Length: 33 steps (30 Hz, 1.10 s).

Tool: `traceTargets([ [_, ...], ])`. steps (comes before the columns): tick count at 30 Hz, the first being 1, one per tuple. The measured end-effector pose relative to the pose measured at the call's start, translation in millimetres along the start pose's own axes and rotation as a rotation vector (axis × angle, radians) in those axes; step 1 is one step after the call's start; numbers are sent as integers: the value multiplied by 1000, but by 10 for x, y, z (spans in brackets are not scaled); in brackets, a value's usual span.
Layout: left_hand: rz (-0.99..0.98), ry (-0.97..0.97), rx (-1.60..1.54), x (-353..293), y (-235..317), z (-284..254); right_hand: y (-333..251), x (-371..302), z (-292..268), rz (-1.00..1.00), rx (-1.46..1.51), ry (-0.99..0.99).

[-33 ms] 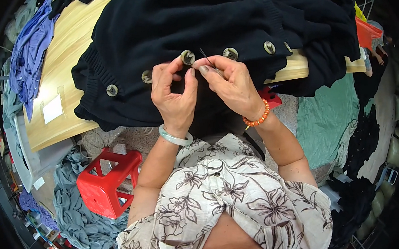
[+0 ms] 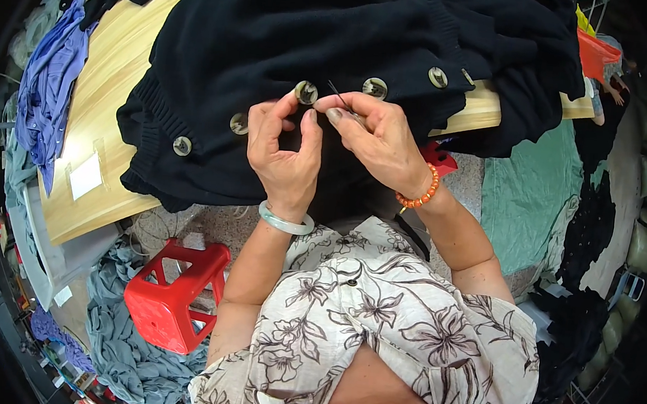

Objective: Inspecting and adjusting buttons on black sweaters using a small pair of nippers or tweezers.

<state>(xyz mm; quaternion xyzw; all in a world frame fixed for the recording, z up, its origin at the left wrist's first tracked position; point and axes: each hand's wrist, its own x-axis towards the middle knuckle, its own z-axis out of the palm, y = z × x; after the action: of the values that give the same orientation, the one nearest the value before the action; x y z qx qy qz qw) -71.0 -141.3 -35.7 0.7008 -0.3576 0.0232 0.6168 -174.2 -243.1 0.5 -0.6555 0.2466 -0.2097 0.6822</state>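
Observation:
A black knitted cardigan (image 2: 275,39) with large marbled brown-and-cream buttons lies spread over the table. My left hand (image 2: 286,150) is closed at the garment's front edge, its fingertips at one button (image 2: 306,92). Beside it, my right hand (image 2: 378,138) pinches close to that same button, the fingertips of both hands nearly meeting. Thin dark strands of thread (image 2: 335,90) stick up from the right fingers; whether a needle is among them is hidden. Another button (image 2: 374,88) lies just beyond the right hand, and one more (image 2: 239,123) sits left of my left hand.
The wooden table (image 2: 107,101) shows bare on the left, with a white paper patch (image 2: 85,176) on it. A purple garment (image 2: 47,89) hangs at its far left. A red plastic stool (image 2: 172,296) stands on the floor by grey-blue cloth (image 2: 111,337). Green cloth (image 2: 525,195) lies at right.
Both hands and the button between them have shifted very slightly to the right. The grips look the same.

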Motion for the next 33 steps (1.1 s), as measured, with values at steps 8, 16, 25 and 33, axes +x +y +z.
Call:
traceTargets([
  [8,84,51,170,60,-85,121,82,-217,-187,4,-81,45],
  [16,121,7,220,67,-103,110,163,-324,-289,21,-117,51],
  [25,306,25,435,141,-266,86,161,-384,-297,0,-190,41],
  [33,399,0,466,187,-254,46,213,-411,-297,-1,-219,55],
])
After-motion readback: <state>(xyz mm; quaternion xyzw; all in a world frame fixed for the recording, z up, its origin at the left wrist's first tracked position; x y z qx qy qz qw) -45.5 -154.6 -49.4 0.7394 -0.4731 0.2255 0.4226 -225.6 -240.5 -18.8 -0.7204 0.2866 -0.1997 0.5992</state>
